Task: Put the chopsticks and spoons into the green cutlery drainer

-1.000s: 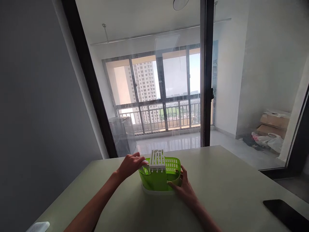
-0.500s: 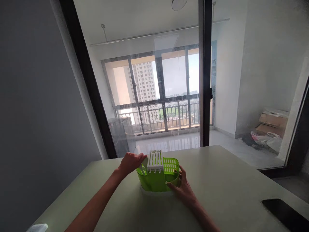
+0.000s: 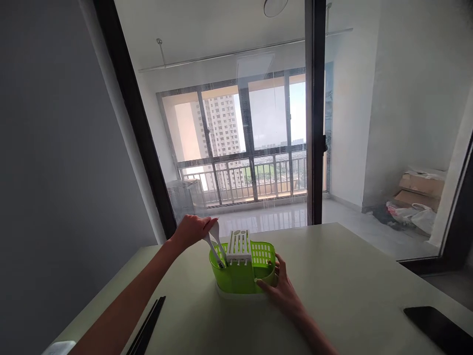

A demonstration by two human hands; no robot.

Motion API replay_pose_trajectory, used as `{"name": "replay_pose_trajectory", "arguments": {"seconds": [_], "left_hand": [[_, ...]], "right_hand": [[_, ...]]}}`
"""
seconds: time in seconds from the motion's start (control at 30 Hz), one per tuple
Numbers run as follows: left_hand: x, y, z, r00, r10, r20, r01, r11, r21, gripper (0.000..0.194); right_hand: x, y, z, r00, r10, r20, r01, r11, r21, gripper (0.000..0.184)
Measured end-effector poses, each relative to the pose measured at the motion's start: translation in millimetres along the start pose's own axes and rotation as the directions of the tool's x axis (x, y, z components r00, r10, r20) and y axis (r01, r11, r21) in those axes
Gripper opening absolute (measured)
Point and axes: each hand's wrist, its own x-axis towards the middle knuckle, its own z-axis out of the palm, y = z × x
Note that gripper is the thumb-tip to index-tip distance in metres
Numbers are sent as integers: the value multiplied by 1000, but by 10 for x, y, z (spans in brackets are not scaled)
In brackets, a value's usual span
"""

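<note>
A green plastic cutlery holder with a white slotted insert stands on the pale table. My left hand is raised above the holder's left compartment, closed round the tops of white utensils whose lower ends are still inside the holder. My right hand grips the holder's right side near its base.
Black chopsticks lie on the table at the lower left. A black phone rests at the right edge, and a white object at the bottom left corner. Behind the table is a glass sliding door to a balcony.
My left hand has risen from the holder's left rim, lifting white utensils partly out. The chopsticks have come into view. My right hand stays on the holder.
</note>
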Motion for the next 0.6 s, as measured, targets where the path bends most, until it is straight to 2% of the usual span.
{"name": "replay_pose_trajectory", "arguments": {"seconds": [0.17,0.3,0.47,0.6], "left_hand": [[22,-134,-174,987,-159,-10,158,986,-54,72],[-56,-249,-286,946,-325,19,323,932,-164,66],[-269,-440,-379,863,-485,139,503,805,-315,73],[-495,-601,-361,811,-516,274,584,734,-347,76]], "right_hand": [[0,3,7,1000,-10,-8,11,1000,14,101],[6,35,8,1000,-15,1,15,1000,20,102],[9,88,-1,1000,2,20,-3,1000,17,103],[12,116,-10,1000,13,27,-14,1000,17,104]]}}
